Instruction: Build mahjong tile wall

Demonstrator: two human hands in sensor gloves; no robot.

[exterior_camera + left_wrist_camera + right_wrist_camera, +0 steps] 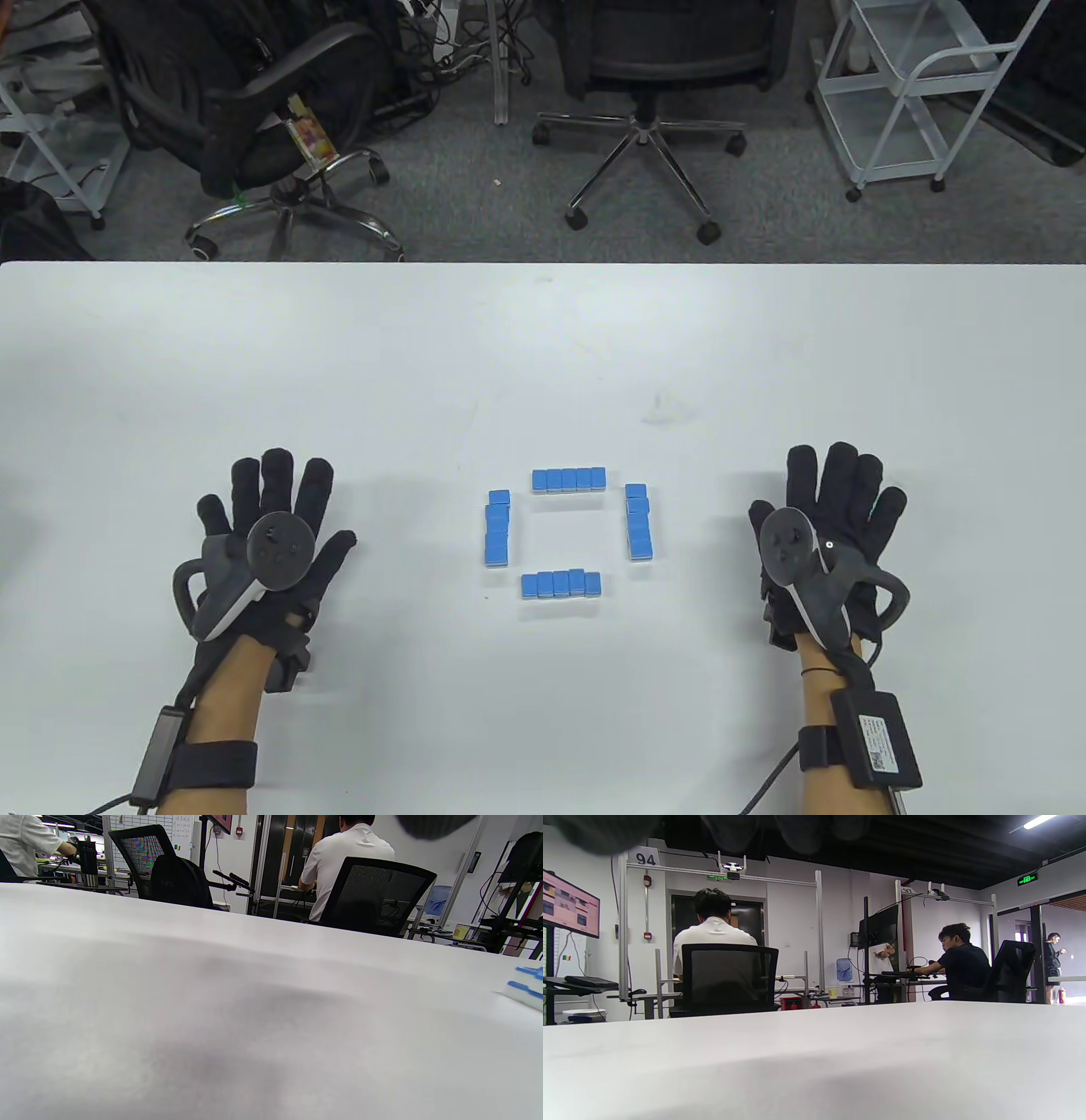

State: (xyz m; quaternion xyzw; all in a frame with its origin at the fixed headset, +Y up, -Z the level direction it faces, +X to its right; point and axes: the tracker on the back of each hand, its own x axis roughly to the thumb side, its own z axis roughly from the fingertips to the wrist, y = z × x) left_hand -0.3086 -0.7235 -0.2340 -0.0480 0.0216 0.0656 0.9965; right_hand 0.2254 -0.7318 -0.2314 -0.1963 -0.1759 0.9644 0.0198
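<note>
With four rows of tiles [568,531] squared mid-table between our hands, we judge the wall nearly built. Our left hand [267,543] and right hand [827,535] lie spread flat, holding nothing; next we should straighten the uneven side rows.

Grey carpet [475,195] beyond the white worktop [543,340], with black office chairs [653,51] upper centre and upper left. White wire carts [916,93] upper right. Ceiling strip light [1038,821] top right in right wrist view, above white walls [793,925].

left hand [271,543]: black glove, grey tracker | right hand [819,543]: same, black wrist box
</note>
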